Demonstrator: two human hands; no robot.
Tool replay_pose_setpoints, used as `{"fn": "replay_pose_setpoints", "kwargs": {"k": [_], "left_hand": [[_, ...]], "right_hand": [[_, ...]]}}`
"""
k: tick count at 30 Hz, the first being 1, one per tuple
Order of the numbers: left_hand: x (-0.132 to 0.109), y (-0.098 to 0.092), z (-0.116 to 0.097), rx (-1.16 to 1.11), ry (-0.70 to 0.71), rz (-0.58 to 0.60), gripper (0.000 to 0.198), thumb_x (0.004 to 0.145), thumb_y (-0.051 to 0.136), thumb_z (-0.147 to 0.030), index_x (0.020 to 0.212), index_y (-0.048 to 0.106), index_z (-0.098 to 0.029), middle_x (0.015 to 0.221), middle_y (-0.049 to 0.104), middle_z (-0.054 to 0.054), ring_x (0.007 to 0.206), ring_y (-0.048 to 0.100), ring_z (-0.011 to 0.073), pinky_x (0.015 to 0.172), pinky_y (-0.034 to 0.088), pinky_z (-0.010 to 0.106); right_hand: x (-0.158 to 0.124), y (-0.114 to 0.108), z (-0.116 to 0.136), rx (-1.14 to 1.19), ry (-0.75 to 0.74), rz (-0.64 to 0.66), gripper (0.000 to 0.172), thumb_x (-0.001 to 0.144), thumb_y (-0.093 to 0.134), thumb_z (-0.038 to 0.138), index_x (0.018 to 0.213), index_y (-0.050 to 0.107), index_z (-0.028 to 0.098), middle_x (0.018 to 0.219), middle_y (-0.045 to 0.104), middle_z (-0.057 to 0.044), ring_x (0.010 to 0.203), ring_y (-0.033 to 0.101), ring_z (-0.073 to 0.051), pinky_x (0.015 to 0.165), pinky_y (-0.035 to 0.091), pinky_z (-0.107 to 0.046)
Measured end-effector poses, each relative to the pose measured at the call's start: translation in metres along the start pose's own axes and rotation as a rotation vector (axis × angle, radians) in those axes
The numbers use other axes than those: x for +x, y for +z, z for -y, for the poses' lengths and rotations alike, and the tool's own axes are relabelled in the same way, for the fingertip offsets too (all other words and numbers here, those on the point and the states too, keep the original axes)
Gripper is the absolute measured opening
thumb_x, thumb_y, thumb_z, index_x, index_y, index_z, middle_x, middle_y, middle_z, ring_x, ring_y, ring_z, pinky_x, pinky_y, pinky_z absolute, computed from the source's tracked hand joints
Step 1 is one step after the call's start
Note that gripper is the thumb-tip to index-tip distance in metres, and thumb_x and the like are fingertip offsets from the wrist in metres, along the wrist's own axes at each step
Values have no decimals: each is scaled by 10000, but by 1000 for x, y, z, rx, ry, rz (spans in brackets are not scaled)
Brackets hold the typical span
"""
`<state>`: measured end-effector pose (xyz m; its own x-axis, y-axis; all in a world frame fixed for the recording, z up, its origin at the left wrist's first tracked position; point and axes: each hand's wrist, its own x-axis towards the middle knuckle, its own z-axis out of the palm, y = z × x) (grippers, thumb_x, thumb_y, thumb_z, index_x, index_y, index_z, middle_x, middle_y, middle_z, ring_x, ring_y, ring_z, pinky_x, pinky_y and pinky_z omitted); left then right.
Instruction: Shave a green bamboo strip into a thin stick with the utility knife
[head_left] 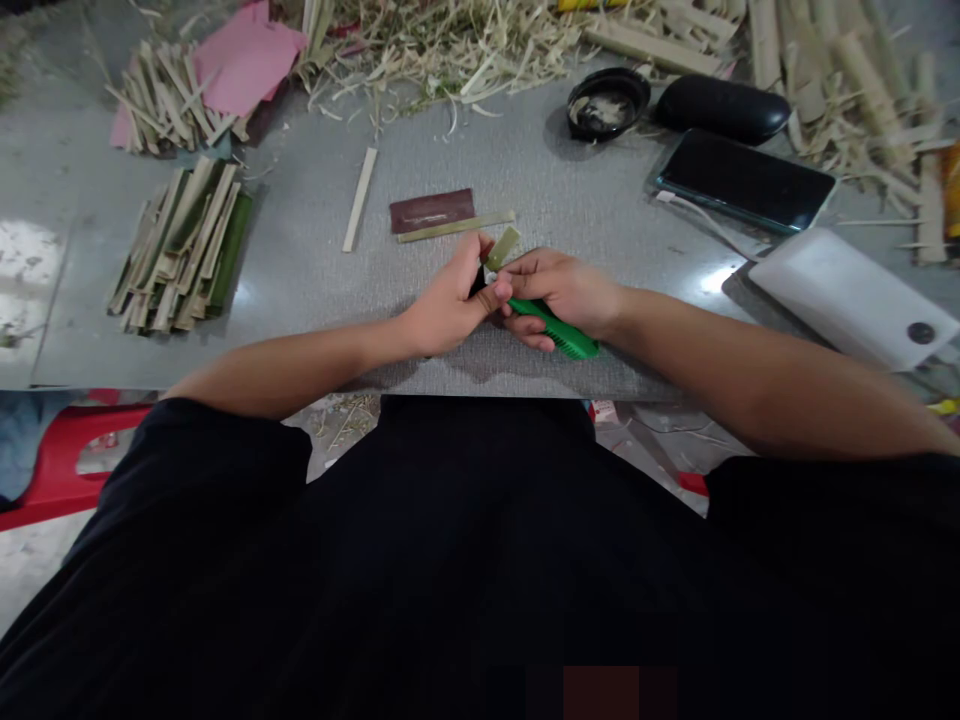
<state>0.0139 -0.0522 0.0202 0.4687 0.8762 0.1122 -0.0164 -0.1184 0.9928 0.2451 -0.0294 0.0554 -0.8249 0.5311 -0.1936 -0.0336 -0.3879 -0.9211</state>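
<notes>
My left hand (448, 304) is closed around a short greenish bamboo strip (503, 247), whose end sticks up beyond the fingers. My right hand (574, 292) grips a green-handled knife (559, 332), its handle slanting down to the right under the palm. Both hands meet over the table's near edge, thumbs and fingertips together at the strip. The fingers hide most of the blade and the strip's lower part. Just beyond them lies a maroon rectangular piece (431, 210) with a thin bamboo strip (457, 228) along its near side.
A pale strip (360, 200) lies left of centre. Farther left is a pile of cut bamboo strips (180, 250). Shavings (450, 50) cover the back, near pink paper (247, 60). Rightward are a black dish (607, 103), dark case (721, 108), phone (746, 180) and white power bank (855, 295) with cable.
</notes>
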Motion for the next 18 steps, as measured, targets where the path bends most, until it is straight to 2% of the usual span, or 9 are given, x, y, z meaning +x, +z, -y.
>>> {"fn": "replay_pose_setpoints", "kwargs": {"k": [2,3,7,10,12,15,18], "left_hand": [[-1,0,0,91,96,-38,651,1110,925,-865,1197,595,-311,1132,670,31,951,629,232,922,574,499],[-1,0,1,124,101,-43,637,1119,900,-871,1194,600,-315,1119,670,31,958,641,244,944,581,509],[3,-2,9,168,37,-90,600,1147,831,-875,1169,567,-336,1007,621,8,937,597,264,938,562,501],[6,-6,11,184,46,-111,640,1117,914,-853,1134,551,-326,1024,622,21,997,567,269,968,549,476],[7,-8,10,180,76,-93,686,1092,951,-869,1155,553,-314,1095,635,35,1032,597,263,984,569,467],[6,-8,8,161,108,-52,747,1098,875,-967,1222,556,-303,1188,662,49,988,663,227,946,626,458],[6,-7,9,131,96,-1,803,1079,823,-1034,1238,527,-305,1107,688,30,953,728,220,891,666,438]], "right_hand": [[2,1,0,11,-22,-1,607,1260,896,641,888,647,230,609,550,50,418,531,-130,382,509,-249],[3,2,-1,11,-33,-5,613,1247,916,647,885,643,234,615,550,54,419,524,-128,381,513,-251],[5,7,-5,-5,-78,-92,632,1244,908,685,873,656,239,576,544,55,408,524,-135,386,513,-252],[4,8,-9,3,-139,-179,617,1294,846,659,881,665,238,573,544,58,428,548,-130,415,519,-225],[3,7,-9,7,-117,-127,628,1301,828,665,873,656,239,564,530,62,418,537,-127,414,515,-224],[2,5,-6,2,-27,-16,608,1266,875,638,871,662,228,554,534,49,404,540,-139,390,489,-241],[1,4,-3,11,-26,-16,568,1248,891,576,864,671,219,546,536,38,397,549,-149,379,477,-243]]}}
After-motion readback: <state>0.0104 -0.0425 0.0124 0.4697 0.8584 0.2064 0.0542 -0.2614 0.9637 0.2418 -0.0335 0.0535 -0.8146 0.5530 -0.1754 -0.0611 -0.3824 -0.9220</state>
